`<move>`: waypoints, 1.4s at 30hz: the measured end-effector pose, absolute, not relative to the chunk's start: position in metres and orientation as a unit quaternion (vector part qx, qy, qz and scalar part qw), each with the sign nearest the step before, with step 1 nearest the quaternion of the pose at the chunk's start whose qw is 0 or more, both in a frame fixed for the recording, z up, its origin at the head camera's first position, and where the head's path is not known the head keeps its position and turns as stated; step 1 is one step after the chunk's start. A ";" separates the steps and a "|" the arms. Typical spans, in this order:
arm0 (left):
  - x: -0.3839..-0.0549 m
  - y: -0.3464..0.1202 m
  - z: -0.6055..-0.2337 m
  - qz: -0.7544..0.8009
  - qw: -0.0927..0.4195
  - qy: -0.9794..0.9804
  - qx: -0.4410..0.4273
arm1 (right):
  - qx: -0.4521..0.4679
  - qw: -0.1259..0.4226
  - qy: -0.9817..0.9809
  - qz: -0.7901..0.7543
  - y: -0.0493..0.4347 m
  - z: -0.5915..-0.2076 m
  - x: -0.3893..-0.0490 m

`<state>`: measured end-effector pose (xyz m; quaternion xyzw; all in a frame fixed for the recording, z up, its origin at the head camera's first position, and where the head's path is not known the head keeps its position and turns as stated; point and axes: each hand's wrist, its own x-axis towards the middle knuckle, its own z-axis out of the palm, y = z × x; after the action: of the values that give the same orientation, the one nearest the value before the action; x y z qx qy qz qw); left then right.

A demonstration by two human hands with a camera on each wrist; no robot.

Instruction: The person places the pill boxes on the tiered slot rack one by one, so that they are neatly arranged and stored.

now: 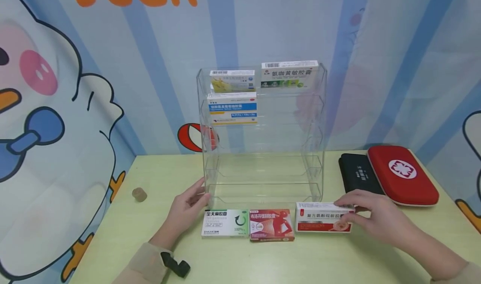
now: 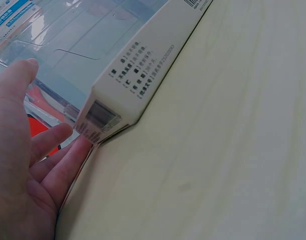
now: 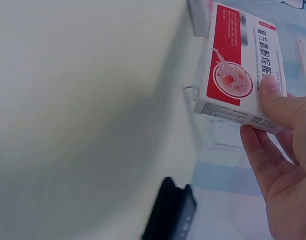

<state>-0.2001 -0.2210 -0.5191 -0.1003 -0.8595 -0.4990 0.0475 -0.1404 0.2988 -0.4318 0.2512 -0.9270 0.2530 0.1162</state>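
My right hand [image 1: 370, 213] pinches a red-and-white medicine box [image 1: 313, 223] by its right end, thumb on the printed front and fingers behind. In the right wrist view that box [image 3: 243, 65] is tilted, its red panel showing. My left hand [image 1: 184, 211] is at the lower left corner of a clear acrylic display rack [image 1: 249, 189], fingers extended and thumb apart. Just in front of it lies a white-and-green medicine box [image 1: 225, 224], whose white end [image 2: 100, 120] is near the left fingers. A red-orange medicine box [image 1: 271, 225] lies beside the white-and-green one.
Upper rack tiers hold a yellow-and-white box [image 1: 233, 82], a white-and-green box [image 1: 289, 76] and a blue-and-white box [image 1: 233, 107]. A black case [image 1: 358, 173] and a red zip case [image 1: 403, 174] lie at right. A small brown cork-like piece [image 1: 139, 194] is at left.
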 end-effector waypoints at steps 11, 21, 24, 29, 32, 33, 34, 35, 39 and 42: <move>-0.199 -0.225 -0.519 -0.505 0.059 -0.855 -0.104 | 0.310 0.198 -0.896 0.249 0.266 -0.373 -0.170; -0.198 -0.226 -0.517 -0.506 0.048 -0.855 -0.099 | 0.314 0.267 -0.874 0.257 0.235 -0.326 -0.203; -0.199 -0.227 -0.518 -0.507 0.049 -0.855 -0.099 | 0.302 0.276 -0.867 0.284 0.226 -0.314 -0.212; -0.199 -0.224 -0.518 -0.503 0.051 -0.857 -0.099 | 0.272 0.288 -0.853 0.339 0.218 -0.292 -0.224; -0.199 -0.224 -0.517 -0.501 0.050 -0.858 -0.098 | 0.248 0.297 -0.846 0.368 0.215 -0.280 -0.233; -0.199 -0.224 -0.517 -0.500 0.049 -0.859 -0.097 | 0.239 0.301 -0.843 0.376 0.214 -0.277 -0.236; -0.199 -0.224 -0.517 -0.499 0.049 -0.860 -0.097 | 0.230 0.305 -0.842 0.382 0.213 -0.274 -0.239; -0.199 -0.224 -0.517 -0.499 0.049 -0.860 -0.097 | 0.224 0.310 -0.838 0.390 0.212 -0.271 -0.242; -0.199 -0.223 -0.518 -0.503 0.047 -0.857 -0.103 | 0.205 0.330 -0.829 0.402 0.209 -0.263 -0.251; -0.200 -0.223 -0.518 -0.506 0.044 -0.855 -0.107 | 0.201 0.343 -0.819 0.414 0.206 -0.260 -0.255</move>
<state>-0.2001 -0.2225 -0.5180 -0.1072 -0.8549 -0.5056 0.0444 -0.2551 0.2060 -0.2600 0.2011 -0.8188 0.4143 0.3428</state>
